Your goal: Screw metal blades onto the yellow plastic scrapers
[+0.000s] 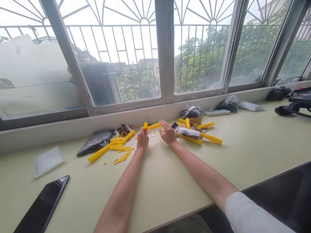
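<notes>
My left hand (142,139) is closed around the upright head of a yellow plastic tool-like piece (153,126). Its yellow bar stretches across to my right hand (168,133), whose fingers are bent over the far end. A thin dark rod shows just below the bar near my right fingers; what it belongs to I cannot make out. Left of my left hand lie several flat yellow plastic parts (122,157) and a yellow tube (102,152). Right of my right hand is a pile of yellow handles (211,138) with a plastic-wrapped bundle (189,132) on top.
A black plastic bag (96,142) lies left of the yellow parts. A clear flat packet (49,160) and a black phone-like slab (42,207) are at the left. Bagged items (191,111) and a pale box (216,112) stand along the window wall.
</notes>
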`<state>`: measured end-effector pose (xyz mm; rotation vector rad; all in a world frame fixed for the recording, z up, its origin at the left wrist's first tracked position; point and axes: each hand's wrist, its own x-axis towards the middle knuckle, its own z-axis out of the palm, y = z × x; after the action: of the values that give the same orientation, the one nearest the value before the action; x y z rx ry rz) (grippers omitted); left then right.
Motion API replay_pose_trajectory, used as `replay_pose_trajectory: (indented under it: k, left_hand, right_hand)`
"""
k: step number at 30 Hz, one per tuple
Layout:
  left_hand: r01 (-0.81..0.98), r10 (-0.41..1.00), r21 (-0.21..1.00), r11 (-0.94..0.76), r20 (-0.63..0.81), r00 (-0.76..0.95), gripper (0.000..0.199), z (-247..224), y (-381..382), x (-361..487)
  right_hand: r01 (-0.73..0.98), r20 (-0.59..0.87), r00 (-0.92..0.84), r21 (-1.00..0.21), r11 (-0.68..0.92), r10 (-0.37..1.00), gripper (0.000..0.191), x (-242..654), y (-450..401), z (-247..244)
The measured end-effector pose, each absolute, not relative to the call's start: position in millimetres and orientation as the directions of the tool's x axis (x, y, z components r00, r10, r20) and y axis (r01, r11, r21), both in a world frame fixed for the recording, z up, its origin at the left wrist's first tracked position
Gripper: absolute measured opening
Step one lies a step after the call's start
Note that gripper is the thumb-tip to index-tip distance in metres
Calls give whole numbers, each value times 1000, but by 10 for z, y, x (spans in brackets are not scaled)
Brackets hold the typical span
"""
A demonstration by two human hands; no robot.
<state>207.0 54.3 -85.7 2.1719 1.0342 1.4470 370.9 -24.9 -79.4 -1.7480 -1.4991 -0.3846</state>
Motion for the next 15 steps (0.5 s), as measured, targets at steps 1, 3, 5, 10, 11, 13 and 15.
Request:
replay_pose_trajectory:
  k: [1, 3, 5, 10, 11, 13, 15]
  left_hand:
    - [376, 726, 630, -680, 650, 224, 28, -852, 535, 2061]
    - [362, 734, 643, -675, 635, 241, 31, -841, 518, 2046]
    - [360, 745, 654, -665, 612, 265, 34, -831, 497, 2035]
    - [414, 763, 642, -645, 564, 315, 40, -812, 391, 1992]
    - [436, 767, 633, -640, 561, 312, 41, -808, 368, 1973]
    - [495, 779, 610, -618, 562, 279, 45, -796, 335, 1920]
    - [570, 798, 589, -573, 560, 223, 45, -782, 328, 1856]
  right_hand:
    - [944, 665, 220, -331, 16, 714, 55, 3702, -273, -781]
    - [964, 642, 141, -263, 44, 753, 55, 3674, -313, -754]
    - [977, 613, 74, -204, 66, 787, 48, 3628, -344, -729]
    - [991, 554, 6, -114, 69, 832, 34, 3501, -457, -685]
    - [993, 546, -4, -100, 70, 838, 34, 3485, -497, -682]
    - [994, 528, -25, -74, 75, 849, 33, 3474, -592, -683]
    - [995, 511, -36, -60, 77, 859, 29, 3491, -694, -686]
